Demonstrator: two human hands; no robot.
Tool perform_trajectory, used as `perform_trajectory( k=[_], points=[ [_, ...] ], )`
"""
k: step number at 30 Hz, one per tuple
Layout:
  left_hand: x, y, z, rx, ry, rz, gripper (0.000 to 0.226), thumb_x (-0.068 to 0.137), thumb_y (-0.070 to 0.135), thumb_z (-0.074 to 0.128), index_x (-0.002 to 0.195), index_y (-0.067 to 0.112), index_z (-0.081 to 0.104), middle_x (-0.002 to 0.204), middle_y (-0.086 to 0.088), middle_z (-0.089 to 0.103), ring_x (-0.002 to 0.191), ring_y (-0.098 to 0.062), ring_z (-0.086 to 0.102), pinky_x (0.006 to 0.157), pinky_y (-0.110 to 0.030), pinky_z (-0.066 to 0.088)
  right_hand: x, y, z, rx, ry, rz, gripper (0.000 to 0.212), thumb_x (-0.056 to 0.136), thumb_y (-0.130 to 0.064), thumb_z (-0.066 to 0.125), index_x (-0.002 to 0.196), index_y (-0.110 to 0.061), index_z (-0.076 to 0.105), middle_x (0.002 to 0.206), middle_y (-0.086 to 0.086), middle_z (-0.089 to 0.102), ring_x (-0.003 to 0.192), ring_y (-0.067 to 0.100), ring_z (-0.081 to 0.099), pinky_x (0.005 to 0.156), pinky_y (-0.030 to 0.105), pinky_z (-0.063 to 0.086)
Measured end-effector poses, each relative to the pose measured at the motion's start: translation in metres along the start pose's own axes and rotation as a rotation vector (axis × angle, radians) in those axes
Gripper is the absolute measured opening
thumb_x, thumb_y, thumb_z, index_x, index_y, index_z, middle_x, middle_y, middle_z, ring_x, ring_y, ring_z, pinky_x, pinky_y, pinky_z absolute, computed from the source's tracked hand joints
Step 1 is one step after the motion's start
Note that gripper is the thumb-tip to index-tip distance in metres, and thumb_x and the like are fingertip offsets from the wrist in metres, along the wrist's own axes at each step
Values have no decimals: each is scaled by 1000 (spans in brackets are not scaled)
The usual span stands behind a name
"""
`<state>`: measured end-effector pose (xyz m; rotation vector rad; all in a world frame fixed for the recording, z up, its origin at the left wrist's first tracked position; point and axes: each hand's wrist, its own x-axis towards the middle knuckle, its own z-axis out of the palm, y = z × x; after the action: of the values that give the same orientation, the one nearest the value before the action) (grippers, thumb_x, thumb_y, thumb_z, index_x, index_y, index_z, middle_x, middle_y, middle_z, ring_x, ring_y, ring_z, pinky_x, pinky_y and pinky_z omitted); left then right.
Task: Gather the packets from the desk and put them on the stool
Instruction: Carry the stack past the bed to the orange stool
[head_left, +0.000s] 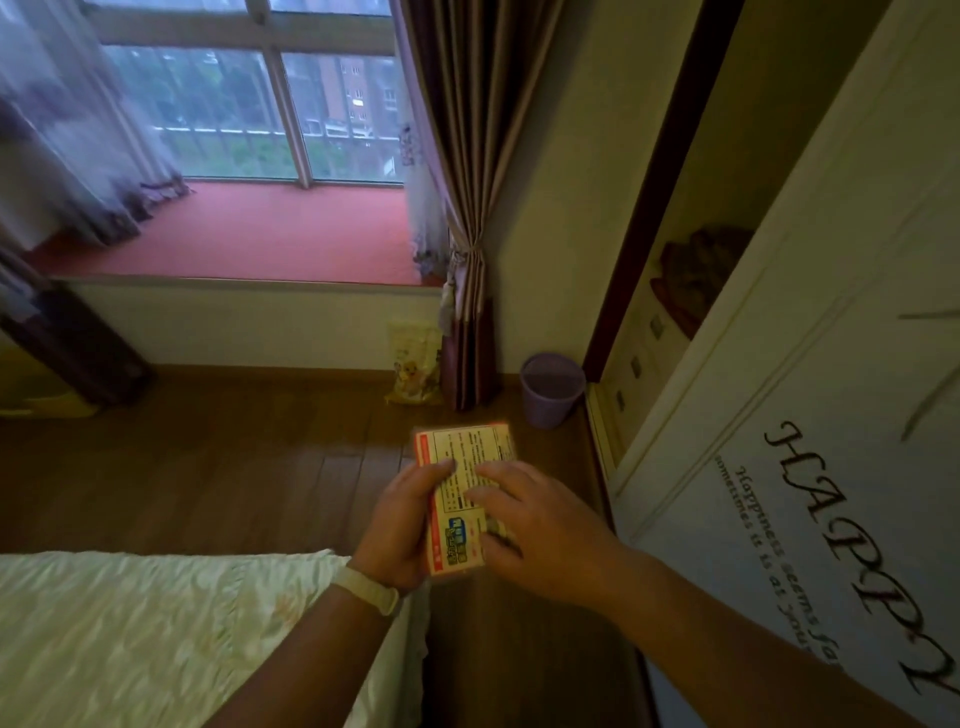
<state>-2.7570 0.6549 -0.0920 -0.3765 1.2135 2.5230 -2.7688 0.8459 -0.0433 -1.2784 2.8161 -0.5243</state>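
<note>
Wardrobe fills the right side of my view, a white sliding door with "HAPPY" lettered down it, partly open on shelves with folded clothes. Next in size I see the window with its red sill, then the brown wooden floor, and a bed with a pale floral cover at lower left. A tied-back curtain hangs in the corner, with a yellow printed bag leaning at its foot and a lilac bin just beside the wardrobe. In front of me, above the floor, both hands grasp the packets, a yellow stack edged in red with printed text facing up. My left hand, a pale band on its wrist, clasps the left edge; my right hand is closed on the right edge, fingers on top.
</note>
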Motion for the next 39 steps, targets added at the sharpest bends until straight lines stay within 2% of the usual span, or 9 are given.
perform_trajectory(
  k=[4,9,14,20,23,26,32,36,39],
  points=[
    [32,16,-10,23,59,7,51,92,30,61,137,9,50,132,-33,58,115,-52,59,89,-58,52,33,24,7,52,15,-9,49,92,-40,49,137,-23,40,147,2,35,136,17,28,105,40,37],
    [80,43,-16,-19,87,14,50,91,26,60,137,7,51,133,-35,55,111,-50,60,83,-54,53,84,69,13,91,13,-65,50,90,-42,46,136,-21,43,145,2,37,134,18,31,103,42,41],
    [142,82,-1,-5,202,88,45,92,23,58,134,6,53,126,-34,61,98,-44,67,71,-49,59,151,132,3,103,-5,-152,49,92,-36,56,136,-20,43,146,3,36,136,20,28,106,41,35],
    [211,128,28,-17,230,134,42,91,23,56,131,10,55,120,-27,67,94,-40,70,69,-48,60,218,202,-21,85,12,-227,51,89,-32,64,134,-19,46,144,6,40,134,23,33,102,40,39],
    [237,140,34,-51,248,154,40,95,23,52,133,11,54,128,-30,62,98,-42,68,71,-49,59,246,227,-28,78,8,-277,50,89,-33,64,134,-19,47,145,5,39,135,22,32,103,39,38],
    [256,148,31,-77,301,161,41,96,23,51,134,9,54,129,-32,60,103,-44,66,77,-51,59,266,237,-27,110,-14,-290,49,90,-34,61,135,-20,45,145,4,38,136,21,30,104,39,38],
    [282,179,6,-88,398,176,42,94,23,55,133,9,54,128,-31,62,108,-47,64,76,-51,59,323,249,-18,111,-30,-343,49,89,-33,62,133,-19,48,143,6,41,134,23,34,103,39,39],
    [295,207,-28,-106,434,205,40,95,22,55,132,8,55,125,-30,64,102,-44,67,71,-48,61,371,241,-7,104,-75,-368,49,90,-33,61,136,-20,46,146,5,39,137,22,29,106,38,31],
    [310,231,-55,-143,425,227,43,92,22,57,133,7,54,125,-31,63,101,-43,68,72,-48,61,413,238,5,71,-111,-381,50,91,-34,60,137,-22,44,148,4,37,138,23,27,107,43,33]
  ],
)
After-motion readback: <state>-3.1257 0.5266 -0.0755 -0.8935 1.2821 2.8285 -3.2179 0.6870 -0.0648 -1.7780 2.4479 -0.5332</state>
